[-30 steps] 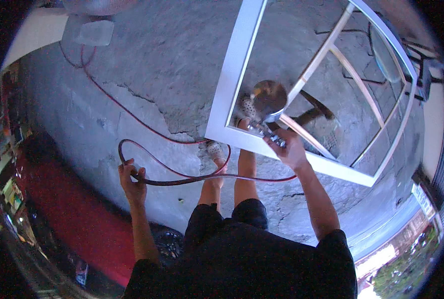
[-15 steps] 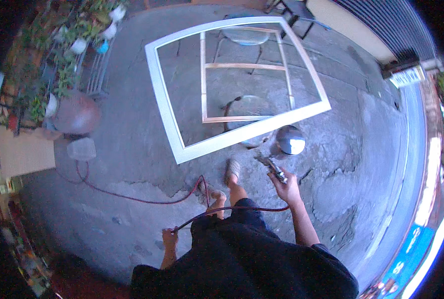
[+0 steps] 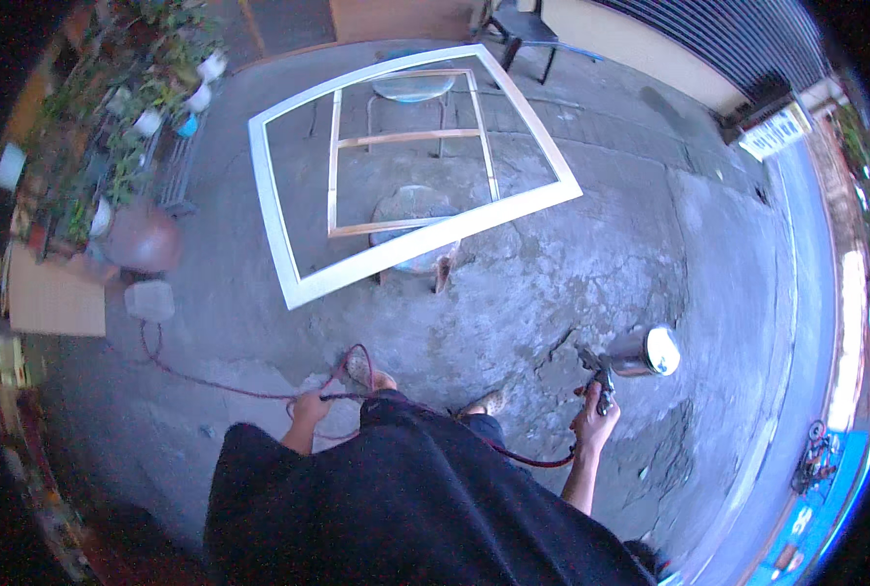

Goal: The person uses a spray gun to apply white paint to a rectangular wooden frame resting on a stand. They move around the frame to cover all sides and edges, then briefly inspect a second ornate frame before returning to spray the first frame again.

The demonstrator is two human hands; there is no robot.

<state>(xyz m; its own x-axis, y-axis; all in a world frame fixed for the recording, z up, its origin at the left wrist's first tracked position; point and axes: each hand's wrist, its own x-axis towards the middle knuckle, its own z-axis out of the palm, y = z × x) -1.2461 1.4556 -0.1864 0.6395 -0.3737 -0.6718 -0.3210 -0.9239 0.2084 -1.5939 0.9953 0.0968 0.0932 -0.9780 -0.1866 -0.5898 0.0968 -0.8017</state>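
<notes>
White rectangular sign (image 3: 775,134), upper right, near dark ribbed shutter (image 3: 728,39): row of dark characters, seen aslant, too blurred for sure reading. Blue panel (image 3: 826,513), lower right rim of view: pale rounded characters, tilted and bent by lens, likewise indistinct. No wording, number or brand legible with certainty on either surface.

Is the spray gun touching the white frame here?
Apart. The head view shows the spray gun in the right hand, with concrete floor plainly visible between it and the white frame.
</notes>
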